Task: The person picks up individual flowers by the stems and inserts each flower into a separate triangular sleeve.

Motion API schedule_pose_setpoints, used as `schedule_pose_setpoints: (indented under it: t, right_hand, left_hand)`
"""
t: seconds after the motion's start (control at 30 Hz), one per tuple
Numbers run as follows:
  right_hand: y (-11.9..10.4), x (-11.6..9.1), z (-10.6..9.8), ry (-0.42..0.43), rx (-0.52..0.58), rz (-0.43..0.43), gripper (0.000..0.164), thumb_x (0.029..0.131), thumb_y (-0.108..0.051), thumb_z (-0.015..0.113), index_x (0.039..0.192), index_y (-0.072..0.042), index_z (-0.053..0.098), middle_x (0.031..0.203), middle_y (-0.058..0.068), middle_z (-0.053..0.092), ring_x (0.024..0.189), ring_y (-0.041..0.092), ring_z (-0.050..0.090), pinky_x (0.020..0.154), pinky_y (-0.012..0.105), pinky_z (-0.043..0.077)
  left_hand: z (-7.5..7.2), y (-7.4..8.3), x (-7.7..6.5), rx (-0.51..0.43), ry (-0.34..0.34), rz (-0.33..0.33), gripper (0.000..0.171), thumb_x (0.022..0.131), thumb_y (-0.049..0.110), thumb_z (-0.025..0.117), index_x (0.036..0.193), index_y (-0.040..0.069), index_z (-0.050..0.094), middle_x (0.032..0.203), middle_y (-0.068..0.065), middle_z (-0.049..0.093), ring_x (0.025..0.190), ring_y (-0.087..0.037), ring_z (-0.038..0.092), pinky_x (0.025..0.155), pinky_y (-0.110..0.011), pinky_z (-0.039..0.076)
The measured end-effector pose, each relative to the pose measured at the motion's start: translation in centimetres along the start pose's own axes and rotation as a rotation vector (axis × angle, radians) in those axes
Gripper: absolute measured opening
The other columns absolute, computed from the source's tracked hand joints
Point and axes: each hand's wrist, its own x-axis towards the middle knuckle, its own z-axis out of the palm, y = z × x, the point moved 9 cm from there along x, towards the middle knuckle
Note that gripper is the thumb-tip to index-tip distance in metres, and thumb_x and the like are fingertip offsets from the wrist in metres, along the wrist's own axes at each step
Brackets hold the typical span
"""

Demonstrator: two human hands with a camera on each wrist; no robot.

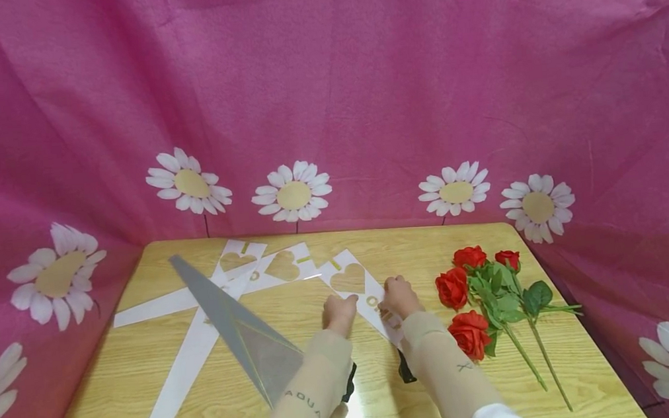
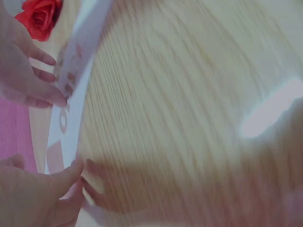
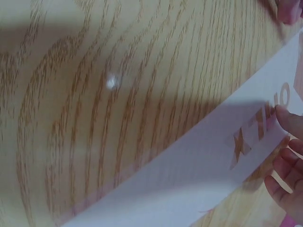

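Note:
A long white flower sleeve [image 1: 369,302] with a clear heart-shaped window and see-through lettering lies slantwise between the hands. My left hand [image 1: 339,313] pinches its edge close to the heart, as the left wrist view also shows at the sleeve [image 2: 68,118]. Opposite, my right hand [image 1: 400,296] grips the other edge beside the lettering. In the right wrist view the right thumb [image 3: 286,118] lies over the letters, with the other fingers along the edge. The sleeve's narrow end is hidden behind the right forearm in the head view.
More white sleeves [image 1: 184,368] with heart windows overlap at the left of the wooden table [image 1: 447,405]. A grey tapered sleeve [image 1: 224,318] with gold lines lies across them. Several red roses [image 1: 469,335] with green stems lie at right. A pink daisy-print cloth [image 1: 361,100] surrounds the table.

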Motion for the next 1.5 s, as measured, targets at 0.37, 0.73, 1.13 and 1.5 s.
schedule_pose_setpoints:
  t: [0.37,0.73,1.13,1.5]
  right_hand:
    - [0.0,0.3,0.1,0.033,0.055,0.008,0.034,0.068,-0.001,0.075,0.095,0.005,0.056,0.094,0.019,0.055,0.091,0.034,0.055,0.084,0.042,0.047]
    - [0.2,0.0,1.3,-0.064,0.322,0.090,0.020,0.072,0.016,0.058,0.088,0.005,0.053,0.071,0.017,0.062,0.055,0.025,0.064,0.049,0.031,0.054]
    - [10.1,11.2,10.6,-0.063,0.387,-0.065,0.033,0.062,0.008,0.070,0.087,-0.005,0.052,0.078,0.012,0.055,0.066,0.023,0.058,0.057,0.032,0.050]
    - [11.6,11.4,11.2,-0.092,0.716,-0.028,0.030,0.065,0.009,0.073,0.083,-0.001,0.051,0.067,0.007,0.049,0.058,0.020,0.052,0.051,0.032,0.049]
  left_hand:
    - [2.2,-0.8,0.0,-0.302,-0.015,-0.093,0.064,0.080,0.028,0.059,0.131,-0.006,0.041,0.134,-0.023,0.044,0.123,-0.038,0.039,0.104,-0.044,0.032]
    - [2.1,-1.2,-0.2,-0.411,0.037,-0.138,0.056,0.079,0.024,0.059,0.125,-0.006,0.047,0.127,-0.022,0.050,0.117,-0.038,0.045,0.100,-0.045,0.033]
    - [5.6,-4.1,3.7,-0.524,-0.064,-0.139,0.067,0.079,0.033,0.063,0.134,0.003,0.042,0.139,-0.018,0.040,0.127,-0.040,0.030,0.104,-0.052,0.027]
    - [10.8,-9.2,12.0,-0.547,-0.064,-0.045,0.052,0.081,0.028,0.064,0.123,0.000,0.052,0.113,-0.017,0.059,0.102,-0.029,0.054,0.087,-0.041,0.045]
